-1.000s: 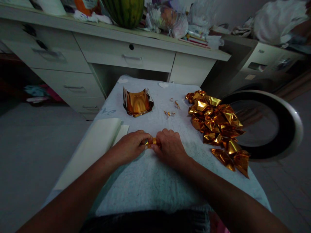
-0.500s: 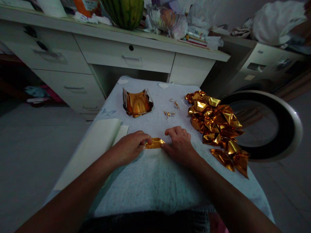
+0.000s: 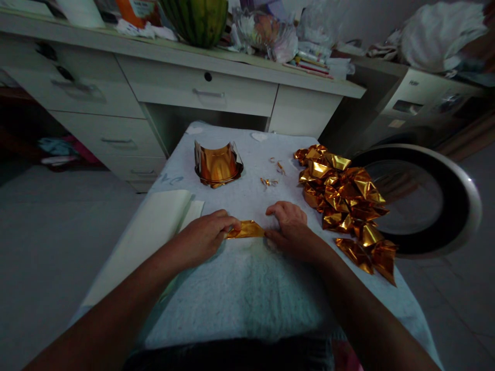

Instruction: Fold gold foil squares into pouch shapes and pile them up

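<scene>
A folded strip of shiny gold foil paper (image 3: 247,229) lies on the cloth-covered table in front of me. My left hand (image 3: 209,231) pinches its left end between thumb and fingers. At the pointed right end, the thumb of my right hand (image 3: 288,224) touches the foil, while the index finger is held apart above it. Farther back stands a curved stack of gold foil sheets (image 3: 218,164). To the right lies a heap of folded gold foil pieces (image 3: 340,193). Small gold scraps (image 3: 268,182) rest between the stack and the heap.
Pale folded paper (image 3: 143,232) lies along the table's left side, partly under my left forearm. Beyond the table is a white desk (image 3: 235,95) with drawers, a watermelon (image 3: 195,20) and clutter on top. A washing machine's open round door (image 3: 460,201) stands close at the right.
My right hand has shifted slightly right, its thumb sliding to the foil's tip. My left hand has moved a little left, and more of the strip shows between them.
</scene>
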Motion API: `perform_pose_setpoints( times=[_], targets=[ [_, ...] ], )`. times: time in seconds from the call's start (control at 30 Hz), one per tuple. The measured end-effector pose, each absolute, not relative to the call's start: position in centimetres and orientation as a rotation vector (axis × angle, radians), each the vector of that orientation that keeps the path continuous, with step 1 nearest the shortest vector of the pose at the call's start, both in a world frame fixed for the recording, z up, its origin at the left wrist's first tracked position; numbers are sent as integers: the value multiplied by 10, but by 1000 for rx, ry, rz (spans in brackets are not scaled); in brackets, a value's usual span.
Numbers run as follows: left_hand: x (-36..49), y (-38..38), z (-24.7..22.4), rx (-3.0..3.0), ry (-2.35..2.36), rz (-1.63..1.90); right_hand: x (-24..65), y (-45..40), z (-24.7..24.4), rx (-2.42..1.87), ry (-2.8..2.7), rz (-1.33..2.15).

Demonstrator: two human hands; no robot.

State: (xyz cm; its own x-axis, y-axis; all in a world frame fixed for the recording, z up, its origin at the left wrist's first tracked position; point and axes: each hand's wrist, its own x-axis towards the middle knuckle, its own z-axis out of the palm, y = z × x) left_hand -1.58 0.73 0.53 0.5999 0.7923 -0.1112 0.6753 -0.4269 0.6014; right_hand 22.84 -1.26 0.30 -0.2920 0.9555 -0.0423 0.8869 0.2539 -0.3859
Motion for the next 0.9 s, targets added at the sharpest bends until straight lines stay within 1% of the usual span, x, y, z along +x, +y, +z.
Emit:
perform_pose_setpoints(
  times=[0.33, 0.5, 0.9],
  targets=[
    [-13, 2, 3, 2264, 1205, 263, 219, -16, 9, -1411, -2320, 529],
    [-10, -2, 0, 2263, 1266, 309, 210, -14, 4, -1367, -2430, 528],
    [-4, -4, -3, 2249, 1310, 421, 210, -10, -2, -1302, -2423, 493]
  ],
)
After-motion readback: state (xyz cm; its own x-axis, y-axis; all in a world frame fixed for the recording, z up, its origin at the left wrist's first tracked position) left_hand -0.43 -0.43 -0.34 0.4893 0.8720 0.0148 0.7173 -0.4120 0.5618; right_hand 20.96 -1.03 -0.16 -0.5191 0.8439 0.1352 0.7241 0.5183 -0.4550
